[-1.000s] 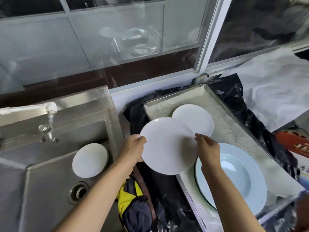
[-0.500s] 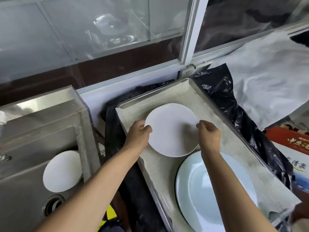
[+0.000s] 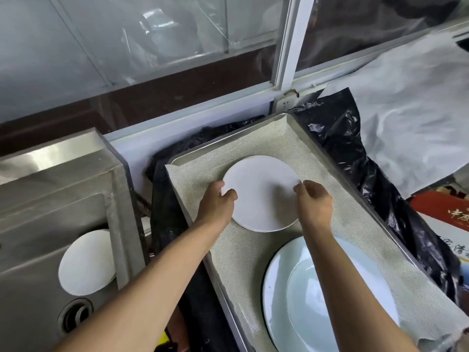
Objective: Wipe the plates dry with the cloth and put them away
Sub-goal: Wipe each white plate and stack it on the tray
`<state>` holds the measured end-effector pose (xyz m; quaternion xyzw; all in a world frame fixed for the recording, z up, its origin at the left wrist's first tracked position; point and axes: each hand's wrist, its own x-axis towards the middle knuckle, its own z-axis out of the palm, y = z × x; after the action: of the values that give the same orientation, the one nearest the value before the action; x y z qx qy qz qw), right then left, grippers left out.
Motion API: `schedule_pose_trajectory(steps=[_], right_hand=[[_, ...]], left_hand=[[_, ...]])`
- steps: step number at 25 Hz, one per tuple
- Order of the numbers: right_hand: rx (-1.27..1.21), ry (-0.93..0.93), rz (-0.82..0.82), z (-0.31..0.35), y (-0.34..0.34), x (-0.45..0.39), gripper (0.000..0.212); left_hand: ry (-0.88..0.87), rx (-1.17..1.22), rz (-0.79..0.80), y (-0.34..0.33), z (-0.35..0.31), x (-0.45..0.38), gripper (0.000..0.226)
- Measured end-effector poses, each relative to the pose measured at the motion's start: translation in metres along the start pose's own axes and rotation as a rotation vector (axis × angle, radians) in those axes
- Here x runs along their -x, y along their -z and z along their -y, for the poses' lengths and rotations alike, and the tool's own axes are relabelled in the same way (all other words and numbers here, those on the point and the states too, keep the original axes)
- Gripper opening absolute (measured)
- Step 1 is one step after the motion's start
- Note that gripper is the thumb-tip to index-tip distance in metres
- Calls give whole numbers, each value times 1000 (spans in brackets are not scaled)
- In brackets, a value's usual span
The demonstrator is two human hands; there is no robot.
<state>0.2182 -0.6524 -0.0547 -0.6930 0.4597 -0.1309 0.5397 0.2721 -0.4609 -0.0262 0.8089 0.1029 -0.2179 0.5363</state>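
Head view is all I have, and from it I count four plates, possibly more. Both hands are on one small white plate (image 3: 261,193) over the far half of the metal tray (image 3: 375,212). My left hand (image 3: 218,201) pinches its left rim, thumb on top and fingers under the edge. My right hand (image 3: 314,201) holds the right rim with fingers curled over it. That plate sits squarely above a second small plate (image 3: 256,157), of which I see only a thin crescent of rim at the far edge. Whether the held plate already rests on the lower one or is just above it, I cannot tell from this angle.

One large pale plate (image 3: 342,301) with a deep well lies on the near half of the tray, partly crossed by my right forearm. It sits apart from the small plates. One grey mesh liner (image 3: 200,179) covers the tray floor under all three.

To the left, one more small white plate (image 3: 86,262) lies in the steel sink (image 3: 76,174), just beyond the single drain (image 3: 74,315). Black plastic sheeting (image 3: 355,153) bunches around the tray, and a white sheet (image 3: 406,110) lies on the right.
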Motion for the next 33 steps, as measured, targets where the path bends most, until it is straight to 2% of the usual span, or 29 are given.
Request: schedule_pose_trajectory(steps=[2,6,10,16,22,33], right_hand=[[10,0,4,-3,-1,-1,26],[38,-3,20,-10,-1,2,34],[92,93,25,-6,1,13,41],[74,183,108,3,-2,55,35],[96,269,235,18,-17,112,32],[81,409,508,31,-80,242,29]], left_hand=[[-1,-11,18,-1,2,-1,52],[7,-27,74,-2,9,0,54],[-33,-62,101,4,10,5,47],[-150,-102,97,30,7,32,37],[-230,-92,3,72,17,78,35],[-194,-30,-189,188,86,157,34]])
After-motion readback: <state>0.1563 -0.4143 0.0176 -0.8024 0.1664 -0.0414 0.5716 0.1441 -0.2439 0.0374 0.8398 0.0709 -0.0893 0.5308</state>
